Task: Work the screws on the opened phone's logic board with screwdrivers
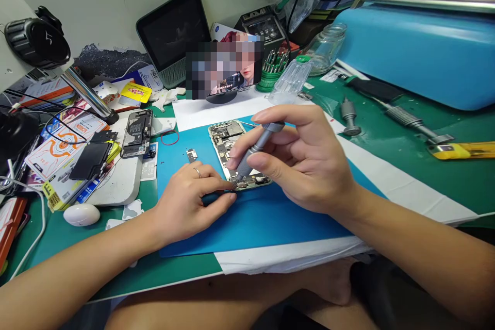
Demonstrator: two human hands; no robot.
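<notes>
An opened phone body (223,147) with bare inner parts lies on the blue mat (270,221). My right hand (305,160) grips a grey screwdriver (253,152), tilted, its tip down at the phone's lower left corner. The thumb and fingers press round the handle, with the index finger over its end cap. My left hand (195,196), with a ring on one finger, has thumb and index fingertips close together at that same corner by the screwdriver tip. What they hold, if anything, is too small to tell. A small metal part (192,154) lies just above my left hand.
At left are another phone part (136,133), boxes (64,149), a white case (81,214) and a metal stand post (87,87). Behind stand a lit phone screen (228,69) and green bit holder (273,69). More screwdrivers (406,117) and a yellow cutter (464,150) lie right.
</notes>
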